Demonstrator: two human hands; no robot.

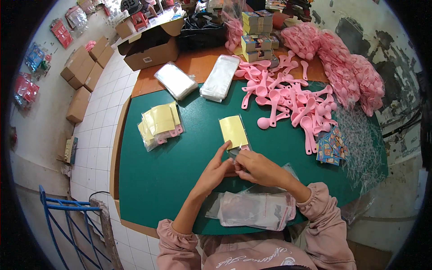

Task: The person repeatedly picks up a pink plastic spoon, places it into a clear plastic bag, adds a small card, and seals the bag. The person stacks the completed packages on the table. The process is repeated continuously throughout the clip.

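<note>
In front of me on the green tabletop lies a small clear plastic bag (250, 147) with a yellow card (234, 129) and a bit of something pink inside. My left hand (216, 170) grips the bag's near end, its index finger stretched along the left edge and its thumb toward the right hand. The fingers of my right hand (257, 167) are curled and pinch the same near end; a small dark grey patch shows between the hands, too covered to make out. Under my right wrist and nearer my body lies a stack of flat clear bags (256, 210).
Filled bags with yellow cards (158, 121) are piled at left. Two stacks of clear bags (220, 78) lie farther back. Loose pink measuring spoons (288, 96), blue printed cards (332, 146) and shredded clear plastic (360, 139) cover the right. An opened carton (150, 54) stands at the back left.
</note>
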